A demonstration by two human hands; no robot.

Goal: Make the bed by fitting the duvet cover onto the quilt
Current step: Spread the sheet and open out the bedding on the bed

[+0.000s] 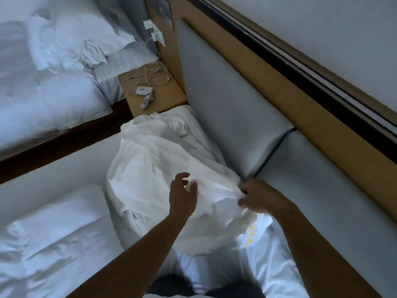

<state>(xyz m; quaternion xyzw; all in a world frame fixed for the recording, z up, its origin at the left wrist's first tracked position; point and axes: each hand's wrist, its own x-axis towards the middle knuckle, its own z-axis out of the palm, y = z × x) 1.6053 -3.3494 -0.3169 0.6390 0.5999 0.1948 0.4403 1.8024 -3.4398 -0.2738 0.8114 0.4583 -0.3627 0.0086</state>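
Observation:
A crumpled white duvet cover (154, 168) lies bunched on the bed beside the padded grey headboard (225, 117). My right hand (260, 197) pinches an edge of the cover close to the headboard. My left hand (182, 195) hovers over the cover with fingers loosely curled, touching or just above the fabric; whether it holds any cloth is unclear. A white quilt (53, 244) lies rumpled on the bed at the lower left. Fabric with small yellow marks (250, 234) shows under my right forearm.
A wooden nightstand (169, 97) stands between the beds, carrying white cables (150, 76) and small white devices (144, 91). A second bed with rumpled white bedding (49, 82) lies at the upper left. A dark floor gap (64, 136) separates the beds.

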